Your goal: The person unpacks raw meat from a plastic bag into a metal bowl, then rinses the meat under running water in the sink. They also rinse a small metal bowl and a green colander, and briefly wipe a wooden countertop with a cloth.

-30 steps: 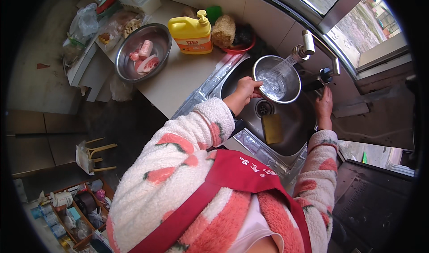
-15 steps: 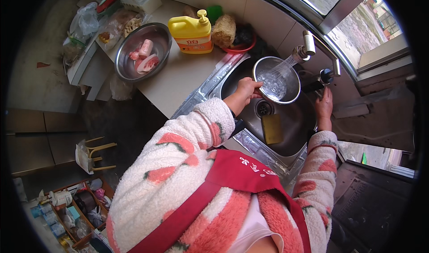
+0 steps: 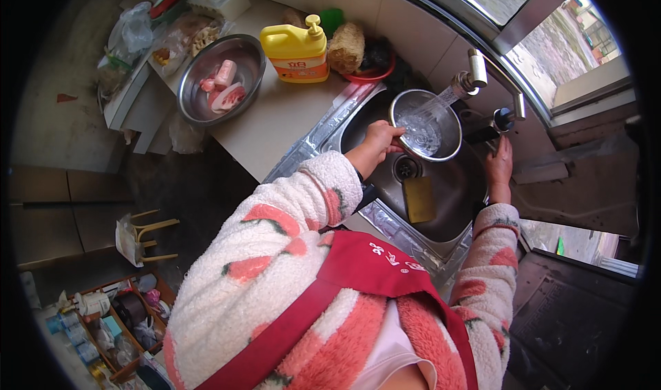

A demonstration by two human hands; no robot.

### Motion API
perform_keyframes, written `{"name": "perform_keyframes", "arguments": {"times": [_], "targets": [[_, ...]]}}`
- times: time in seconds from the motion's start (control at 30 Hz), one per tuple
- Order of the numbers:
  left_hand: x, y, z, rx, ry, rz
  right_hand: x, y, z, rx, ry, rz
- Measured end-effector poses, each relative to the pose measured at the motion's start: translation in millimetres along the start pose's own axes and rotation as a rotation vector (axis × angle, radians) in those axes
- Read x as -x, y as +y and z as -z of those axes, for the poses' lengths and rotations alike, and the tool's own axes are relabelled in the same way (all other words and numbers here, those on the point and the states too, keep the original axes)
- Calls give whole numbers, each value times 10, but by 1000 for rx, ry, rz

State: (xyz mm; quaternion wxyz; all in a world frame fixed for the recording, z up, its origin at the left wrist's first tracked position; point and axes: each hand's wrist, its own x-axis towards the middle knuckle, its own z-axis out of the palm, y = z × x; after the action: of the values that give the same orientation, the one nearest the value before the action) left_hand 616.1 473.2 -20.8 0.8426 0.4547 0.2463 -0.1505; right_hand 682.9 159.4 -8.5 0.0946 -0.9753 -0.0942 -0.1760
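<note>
My left hand (image 3: 379, 144) is closed on the near-left rim of a round metal bowl (image 3: 451, 150). Water streams from the faucet (image 3: 476, 69) into the bowl, which holds some water with a stirred surface. The bowl hangs over the metal sink (image 3: 451, 228), tilted slightly. On the right, my right hand (image 3: 500, 166) reaches up beside the faucet's dark base (image 3: 503, 118), fingers stretched out; whether they touch it I cannot tell. A yellow-brown rectangular block, perhaps a sponge (image 3: 420, 199), lies in the sink next to the drain (image 3: 406, 168).
On the left counter (image 3: 289, 111) stand a metal basin (image 3: 189, 104) with pieces of raw meat and a yellow pump jug (image 3: 295, 43). A loofah-like scrubber (image 3: 346, 47) and a red basin (image 3: 377, 78) sit behind the sink. A window (image 3: 544, 52) is at the right.
The water surface in the bowl ripples differently. My hands and the bowl have hardly moved.
</note>
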Motion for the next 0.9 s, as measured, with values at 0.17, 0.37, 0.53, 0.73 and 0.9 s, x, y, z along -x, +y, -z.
{"name": "perform_keyframes", "arguments": {"times": [0.17,0.37,0.53,0.73,0.9], "targets": [[-42,-43,12,35,29,10,5,6,-21,-5,-2,-9],[-36,-62,37,4,24,35,0,24,-35,15,-27,-10],[-32,-66,41,-9,29,45,0,35,-29,34,-30,10],[-36,-72,42,-8,25,43,-3,33,-34,32,-25,8],[-36,-72,40,-4,23,45,1,43,-41,10,-24,8]]}}
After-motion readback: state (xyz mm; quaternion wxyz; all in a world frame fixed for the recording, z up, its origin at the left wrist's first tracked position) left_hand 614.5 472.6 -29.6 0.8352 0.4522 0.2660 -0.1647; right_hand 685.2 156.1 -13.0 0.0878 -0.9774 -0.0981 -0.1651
